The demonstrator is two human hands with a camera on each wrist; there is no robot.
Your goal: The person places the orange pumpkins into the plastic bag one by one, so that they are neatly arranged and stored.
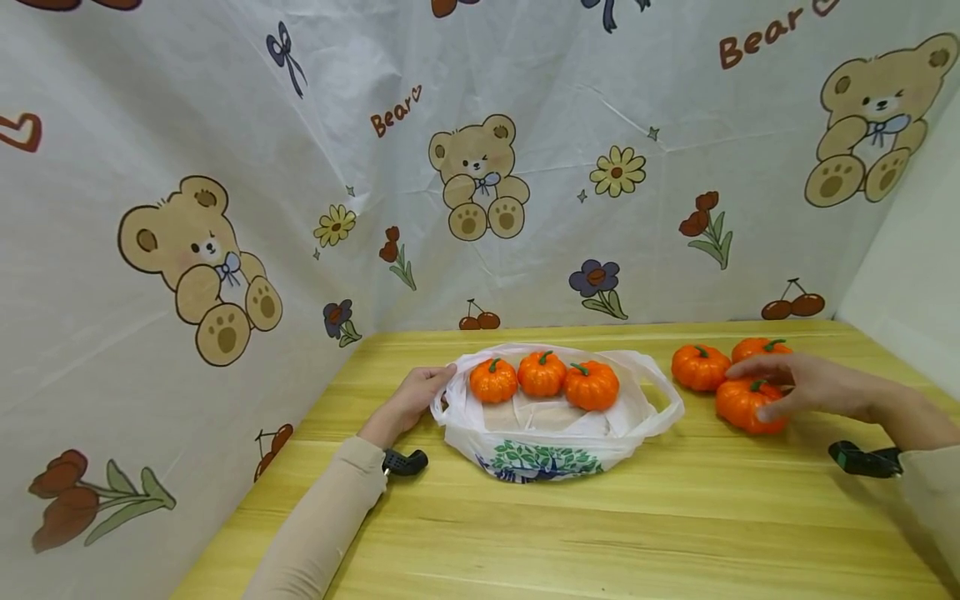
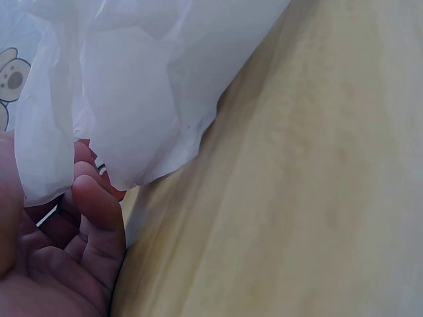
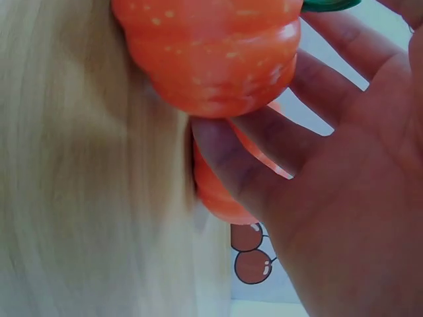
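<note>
A white plastic bag [image 1: 461,437] with a green and blue print lies with its mouth spread open on the table. Three small orange pumpkins [image 1: 543,373] with green stems sit inside it. At the bag's left handle is my left hand [image 1: 415,396]; the left wrist view shows its fingers [image 2: 96,201] curled round the thin plastic [image 2: 46,158]. My right hand [image 1: 813,387] reaches over the nearest pumpkin [image 1: 742,404] on the right, thumb at its front and fingers at its far side. In the right wrist view the fingers spread behind that pumpkin [image 3: 215,59].
Two more pumpkins stand close behind the held one, one at the left [image 1: 699,367] and one at the right [image 1: 765,346]. A bear-print cloth [image 1: 540,275] hangs behind and left of the wooden table [image 1: 600,533]; a white wall [image 1: 911,275] rises at the right.
</note>
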